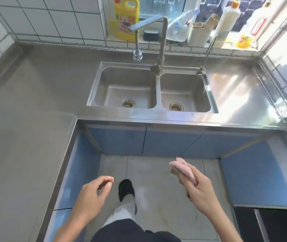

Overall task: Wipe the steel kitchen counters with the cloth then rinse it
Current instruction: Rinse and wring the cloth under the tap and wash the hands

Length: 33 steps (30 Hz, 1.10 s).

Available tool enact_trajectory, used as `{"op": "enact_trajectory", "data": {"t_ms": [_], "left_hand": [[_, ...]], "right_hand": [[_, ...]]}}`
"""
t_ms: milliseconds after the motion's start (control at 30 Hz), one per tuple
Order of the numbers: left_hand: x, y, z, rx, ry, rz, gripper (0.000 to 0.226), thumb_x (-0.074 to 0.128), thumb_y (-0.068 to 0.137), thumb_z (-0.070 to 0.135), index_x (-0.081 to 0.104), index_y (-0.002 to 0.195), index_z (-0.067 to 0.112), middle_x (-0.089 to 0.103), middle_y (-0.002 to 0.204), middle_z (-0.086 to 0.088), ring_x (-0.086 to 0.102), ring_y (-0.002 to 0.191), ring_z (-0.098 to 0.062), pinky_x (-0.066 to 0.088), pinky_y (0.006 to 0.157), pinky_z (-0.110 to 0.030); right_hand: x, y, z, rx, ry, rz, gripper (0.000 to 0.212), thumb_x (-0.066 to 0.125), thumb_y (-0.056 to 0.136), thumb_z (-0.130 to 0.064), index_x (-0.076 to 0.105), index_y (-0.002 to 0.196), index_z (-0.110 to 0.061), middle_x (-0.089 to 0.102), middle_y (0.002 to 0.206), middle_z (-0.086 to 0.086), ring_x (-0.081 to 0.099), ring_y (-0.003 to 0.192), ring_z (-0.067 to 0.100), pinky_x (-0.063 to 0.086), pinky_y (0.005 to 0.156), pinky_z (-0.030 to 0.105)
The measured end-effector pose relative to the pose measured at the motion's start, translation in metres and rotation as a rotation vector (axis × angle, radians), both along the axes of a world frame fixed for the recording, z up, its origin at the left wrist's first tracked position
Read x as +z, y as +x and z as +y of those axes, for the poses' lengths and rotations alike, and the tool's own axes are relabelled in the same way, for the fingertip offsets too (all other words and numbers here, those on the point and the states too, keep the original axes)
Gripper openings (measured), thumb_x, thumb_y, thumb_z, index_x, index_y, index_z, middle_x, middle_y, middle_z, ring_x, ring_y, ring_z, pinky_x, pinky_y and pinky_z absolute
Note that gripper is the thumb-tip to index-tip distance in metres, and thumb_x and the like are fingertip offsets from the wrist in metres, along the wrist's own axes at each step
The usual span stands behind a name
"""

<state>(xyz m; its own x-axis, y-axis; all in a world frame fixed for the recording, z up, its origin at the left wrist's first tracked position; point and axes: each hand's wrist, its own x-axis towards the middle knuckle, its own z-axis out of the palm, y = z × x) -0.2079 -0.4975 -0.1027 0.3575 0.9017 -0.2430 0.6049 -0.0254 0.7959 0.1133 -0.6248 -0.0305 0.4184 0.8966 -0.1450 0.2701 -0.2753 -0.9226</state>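
My right hand (199,189) grips a folded pink cloth (182,167) in the air above the floor, in front of the blue cabinet doors. My left hand (94,193) hangs loosely curled over the floor and holds nothing. The steel counter (26,137) wraps around me in a U: a wide run on the left, a strip along the back, a sunlit stretch on the right. Set into the back run is a double steel sink (157,88) with both bowls bare, and a tall tap (162,41) stands behind the divider.
On the windowsill stand a yellow detergent jug (126,18), a white bottle (227,20) and other bottles. A thin second tap (207,55) rises at the sink's right corner. My black shoe (126,189) is on the grey tiled floor. A dark appliance (270,224) sits low right.
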Motion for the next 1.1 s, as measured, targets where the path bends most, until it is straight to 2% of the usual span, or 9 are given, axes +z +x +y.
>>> {"op": "enact_trajectory", "data": {"t_ms": [133, 200, 333, 433, 600, 800, 900, 967, 1100], "left_hand": [[-0.003, 0.013, 0.074, 0.004, -0.013, -0.022, 0.027, 0.07, 0.1, 0.022, 0.075, 0.099, 0.048, 0.077, 0.1, 0.029, 0.072, 0.1, 0.004, 0.057, 0.093, -0.025], [-0.001, 0.019, 0.11, -0.033, -0.002, -0.03, 0.025, 0.069, 0.101, 0.025, 0.073, 0.103, 0.05, 0.076, 0.101, 0.03, 0.072, 0.1, 0.005, 0.056, 0.09, -0.02], [0.0, 0.032, 0.177, -0.141, 0.03, -0.022, 0.032, 0.068, 0.101, 0.027, 0.069, 0.107, 0.058, 0.075, 0.104, 0.033, 0.071, 0.102, 0.007, 0.055, 0.088, -0.017], [-0.001, 0.042, 0.213, -0.21, 0.025, 0.016, 0.034, 0.067, 0.101, 0.03, 0.067, 0.103, 0.064, 0.073, 0.106, 0.037, 0.069, 0.104, 0.01, 0.054, 0.092, -0.021], [-0.004, 0.059, 0.254, -0.264, 0.026, 0.047, 0.031, 0.065, 0.1, 0.037, 0.064, 0.105, 0.068, 0.07, 0.108, 0.04, 0.068, 0.103, 0.011, 0.054, 0.09, -0.023], [-0.003, 0.082, 0.296, -0.204, -0.034, 0.07, 0.028, 0.069, 0.101, 0.028, 0.07, 0.1, 0.055, 0.073, 0.104, 0.037, 0.07, 0.1, 0.005, 0.055, 0.093, -0.026], [0.006, 0.094, 0.319, -0.159, -0.033, 0.092, 0.026, 0.067, 0.102, 0.028, 0.068, 0.102, 0.054, 0.069, 0.105, 0.042, 0.067, 0.102, 0.012, 0.051, 0.09, -0.014], [0.011, 0.104, 0.334, -0.102, -0.042, 0.081, 0.029, 0.067, 0.102, 0.024, 0.068, 0.101, 0.053, 0.068, 0.106, 0.044, 0.065, 0.103, 0.016, 0.046, 0.087, -0.004], [0.014, 0.13, 0.363, 0.012, -0.079, 0.04, 0.027, 0.067, 0.102, 0.019, 0.072, 0.102, 0.046, 0.073, 0.104, 0.037, 0.068, 0.101, 0.013, 0.048, 0.089, -0.006]], "right_hand": [[0.004, 0.009, 0.068, -0.035, -0.067, -0.003, 0.039, 0.06, 0.105, -0.017, 0.069, 0.127, -0.048, 0.072, 0.119, -0.025, 0.068, 0.081, 0.016, 0.051, 0.063, 0.017], [0.011, 0.009, 0.098, -0.022, -0.046, -0.008, 0.038, 0.061, 0.104, -0.021, 0.068, 0.126, -0.051, 0.073, 0.11, -0.026, 0.066, 0.075, 0.01, 0.048, 0.059, 0.014], [0.02, 0.012, 0.146, 0.016, -0.001, -0.04, 0.039, 0.058, 0.106, -0.019, 0.066, 0.131, -0.048, 0.07, 0.129, -0.021, 0.07, 0.1, 0.004, 0.049, 0.074, 0.007], [0.021, 0.018, 0.174, -0.046, -0.002, -0.004, 0.044, 0.055, 0.107, -0.015, 0.064, 0.131, -0.051, 0.071, 0.127, -0.022, 0.071, 0.107, 0.002, 0.053, 0.071, 0.012], [0.006, 0.039, 0.214, -0.186, -0.044, 0.054, 0.044, 0.053, 0.106, -0.016, 0.067, 0.126, -0.052, 0.073, 0.087, -0.03, 0.063, 0.062, -0.004, 0.044, 0.047, 0.017], [-0.006, 0.074, 0.277, -0.199, -0.046, 0.1, 0.041, 0.051, 0.108, -0.017, 0.064, 0.129, -0.049, 0.069, 0.078, -0.026, 0.065, 0.067, -0.006, 0.046, 0.056, 0.014], [-0.009, 0.096, 0.317, -0.183, -0.04, 0.115, 0.034, 0.051, 0.107, -0.013, 0.065, 0.124, -0.038, 0.067, 0.076, -0.02, 0.062, 0.067, 0.001, 0.051, 0.066, 0.022], [-0.009, 0.111, 0.349, -0.155, -0.032, 0.153, 0.017, 0.051, 0.105, -0.014, 0.065, 0.105, -0.025, 0.063, 0.073, -0.011, 0.057, 0.066, 0.011, 0.048, 0.069, 0.035], [-0.012, 0.129, 0.409, -0.07, -0.01, 0.53, 0.016, 0.048, 0.094, -0.02, 0.053, 0.088, -0.005, 0.045, 0.063, 0.034, 0.046, 0.064, 0.033, 0.053, 0.065, 0.035]]}}
